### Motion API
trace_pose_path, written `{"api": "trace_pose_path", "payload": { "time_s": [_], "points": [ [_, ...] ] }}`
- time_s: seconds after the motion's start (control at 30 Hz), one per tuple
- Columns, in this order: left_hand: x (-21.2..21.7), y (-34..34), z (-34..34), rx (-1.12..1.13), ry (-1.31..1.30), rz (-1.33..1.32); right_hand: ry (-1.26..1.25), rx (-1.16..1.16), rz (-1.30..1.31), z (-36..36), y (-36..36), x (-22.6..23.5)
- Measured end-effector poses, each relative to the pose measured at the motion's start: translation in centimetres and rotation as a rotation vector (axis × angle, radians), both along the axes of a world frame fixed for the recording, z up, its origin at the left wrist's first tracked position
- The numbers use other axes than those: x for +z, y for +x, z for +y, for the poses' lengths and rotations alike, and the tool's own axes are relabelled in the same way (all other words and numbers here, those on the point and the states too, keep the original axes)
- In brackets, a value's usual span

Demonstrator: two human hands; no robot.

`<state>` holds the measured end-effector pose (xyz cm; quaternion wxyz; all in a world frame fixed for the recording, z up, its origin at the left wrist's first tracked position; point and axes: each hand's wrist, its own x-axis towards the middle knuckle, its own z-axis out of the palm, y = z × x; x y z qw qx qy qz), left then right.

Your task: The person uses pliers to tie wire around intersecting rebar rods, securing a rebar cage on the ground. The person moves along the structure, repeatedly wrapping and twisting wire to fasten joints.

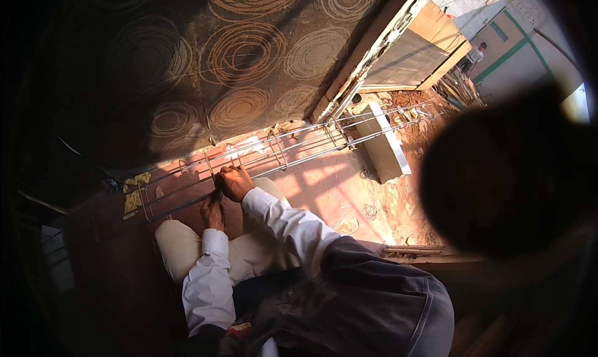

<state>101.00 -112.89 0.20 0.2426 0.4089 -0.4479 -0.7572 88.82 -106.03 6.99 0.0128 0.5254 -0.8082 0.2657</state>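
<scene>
A long cage of steel reinforcing bars (305,146) lies across the reddish floor, reaching from the dim left through the doorway into sunlight. Bent stirrups, such as one rectangular stirrup (278,151), ring its bars at intervals. At the cage's near side, toward its left end, my right hand (235,183) is closed against the bars beside a stirrup. Just below it, my left hand (213,214) is closed too, its fingers mostly in shade. Something dark shows between the two hands, too small to name. My knees are bent close to the cage.
A wall with circle patterns (246,55) rises along the cage's far side. Yellow cloth (132,198) lies at its left end. Right of the doorway, a long pale block (381,146) sits under the bars. Thin wire loops (369,211) lie on the floor. Another person (474,55) is outside.
</scene>
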Motion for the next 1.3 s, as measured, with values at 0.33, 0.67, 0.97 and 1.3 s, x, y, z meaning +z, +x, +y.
{"api": "trace_pose_path", "payload": {
  "time_s": [0.33,0.67,0.97,1.3],
  "points": [
    [1.3,0.0,1.3,-0.07,-0.315,-0.065,0.261,0.0,0.03,3.6,2.5,2.4],
    [1.2,-1.8,1.1,-0.106,-0.65,-0.102,0.17,-0.063,0.038,2.7,-0.4,-5.6],
    [1.0,0.6,0.7,-0.221,-1.017,-0.415,0.38,-0.021,-0.198,1.8,2.7,2.7],
    [0.7,0.3,0.8,-0.194,-1.066,-0.396,0.277,0.098,0.052,0.6,-0.1,3.6]
  ]
}}
